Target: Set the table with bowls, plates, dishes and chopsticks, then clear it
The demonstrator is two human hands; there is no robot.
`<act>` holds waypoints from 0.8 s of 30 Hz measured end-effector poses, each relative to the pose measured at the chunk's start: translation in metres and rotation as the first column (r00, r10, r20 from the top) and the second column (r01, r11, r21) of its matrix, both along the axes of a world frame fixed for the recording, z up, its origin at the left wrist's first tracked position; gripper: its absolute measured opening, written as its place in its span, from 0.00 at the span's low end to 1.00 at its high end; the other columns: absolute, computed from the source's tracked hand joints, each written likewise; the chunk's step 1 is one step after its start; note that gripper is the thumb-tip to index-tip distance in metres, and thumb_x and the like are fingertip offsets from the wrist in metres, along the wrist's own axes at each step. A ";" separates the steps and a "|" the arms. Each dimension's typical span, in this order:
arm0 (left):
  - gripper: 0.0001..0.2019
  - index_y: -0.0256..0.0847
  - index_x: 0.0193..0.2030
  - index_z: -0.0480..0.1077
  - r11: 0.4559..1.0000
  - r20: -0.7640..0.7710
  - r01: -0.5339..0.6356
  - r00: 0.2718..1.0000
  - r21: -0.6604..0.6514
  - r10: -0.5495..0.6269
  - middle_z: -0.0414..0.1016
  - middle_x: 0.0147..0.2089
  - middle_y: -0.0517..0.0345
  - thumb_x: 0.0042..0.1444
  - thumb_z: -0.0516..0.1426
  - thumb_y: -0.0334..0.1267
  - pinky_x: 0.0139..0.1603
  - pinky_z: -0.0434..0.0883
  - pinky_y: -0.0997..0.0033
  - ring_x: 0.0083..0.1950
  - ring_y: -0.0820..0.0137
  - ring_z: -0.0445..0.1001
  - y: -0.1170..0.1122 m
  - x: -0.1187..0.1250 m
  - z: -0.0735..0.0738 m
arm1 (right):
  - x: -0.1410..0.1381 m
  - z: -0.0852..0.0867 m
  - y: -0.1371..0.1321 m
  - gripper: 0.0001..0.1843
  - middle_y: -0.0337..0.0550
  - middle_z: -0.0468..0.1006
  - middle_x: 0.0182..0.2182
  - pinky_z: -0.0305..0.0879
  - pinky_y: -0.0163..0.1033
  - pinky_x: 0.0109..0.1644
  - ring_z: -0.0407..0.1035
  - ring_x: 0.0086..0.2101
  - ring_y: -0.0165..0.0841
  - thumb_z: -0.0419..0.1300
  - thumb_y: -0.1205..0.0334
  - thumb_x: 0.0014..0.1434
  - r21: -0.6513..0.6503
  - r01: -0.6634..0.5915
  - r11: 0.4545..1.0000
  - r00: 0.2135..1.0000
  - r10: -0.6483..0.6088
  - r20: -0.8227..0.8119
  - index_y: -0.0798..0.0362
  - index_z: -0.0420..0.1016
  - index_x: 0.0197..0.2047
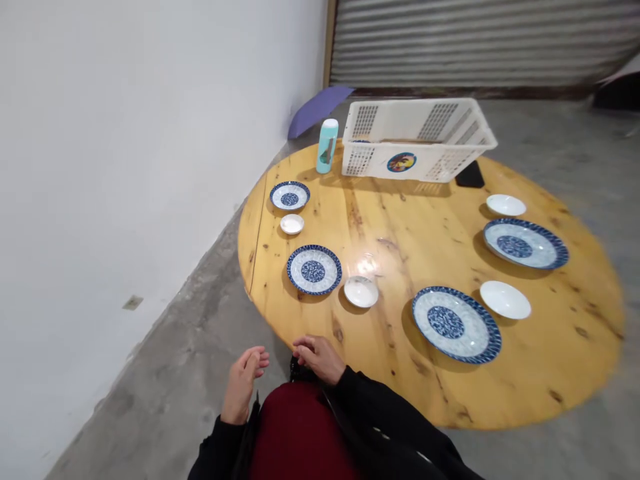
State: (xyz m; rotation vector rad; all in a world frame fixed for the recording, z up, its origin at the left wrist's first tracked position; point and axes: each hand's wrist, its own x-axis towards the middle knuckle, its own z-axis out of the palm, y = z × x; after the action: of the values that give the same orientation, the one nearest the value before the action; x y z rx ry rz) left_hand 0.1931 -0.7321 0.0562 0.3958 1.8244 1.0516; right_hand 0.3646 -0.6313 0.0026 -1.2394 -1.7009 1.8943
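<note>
Plate (314, 270) near our empty, loosely curled left hand (245, 383) and right hand (320, 359), on the table (400, 233) beside a small dish (361, 292), looks slippery and easy to break, so we'd best hold its rim.

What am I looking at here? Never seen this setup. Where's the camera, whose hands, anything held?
There's no robot here. It's one picture, from a camera worn on a person's head, looking forward and down at their own bare hands.

The left hand is beside the near edge of a wooden table; the right hand is at that edge. Neither appears to hold anything.

On the table are four blue-rimmed plates, each with a small white dish nearby. Toward the far side are a turquoise bottle, a white plastic basket whose contents are mostly hidden, and a flat black object.
</note>
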 end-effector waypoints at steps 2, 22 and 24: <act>0.24 0.35 0.42 0.75 1.000 -0.028 0.003 1.000 -0.002 -0.003 0.80 0.42 0.44 0.49 0.59 0.55 0.42 0.69 0.67 0.41 0.63 0.77 0.023 -0.018 0.002 | -0.010 0.002 0.016 0.17 0.45 0.80 0.30 0.69 0.37 0.33 0.74 0.26 0.33 0.52 0.58 0.53 0.018 0.062 0.998 0.998 -0.062 -0.016 0.56 0.76 0.40; 0.13 0.37 0.30 0.67 0.967 -0.013 0.211 0.977 0.141 -0.212 0.74 0.28 0.53 0.58 0.57 0.45 0.30 0.67 0.76 0.27 0.75 0.72 0.452 -0.163 -0.048 | -0.053 0.005 0.039 0.28 0.50 0.82 0.31 0.73 0.42 0.32 0.76 0.28 0.39 0.65 0.39 0.45 -0.118 0.853 0.509 0.523 -0.832 0.186 0.56 0.76 0.39; 0.15 0.37 0.29 0.66 0.963 -0.006 0.234 0.972 0.136 -0.236 0.73 0.27 0.55 0.58 0.57 0.47 0.30 0.66 0.77 0.27 0.76 0.72 0.489 -0.171 -0.058 | -0.074 0.007 0.039 0.29 0.50 0.82 0.31 0.74 0.43 0.33 0.76 0.28 0.39 0.65 0.39 0.45 -0.112 0.900 0.421 0.435 -0.872 0.224 0.55 0.76 0.39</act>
State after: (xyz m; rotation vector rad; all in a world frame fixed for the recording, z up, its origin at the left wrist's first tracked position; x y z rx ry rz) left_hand 0.0218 -0.2431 -0.0016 0.6705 1.6538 1.0116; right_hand 0.2905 -0.5926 0.0101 -1.8695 -0.5324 1.2933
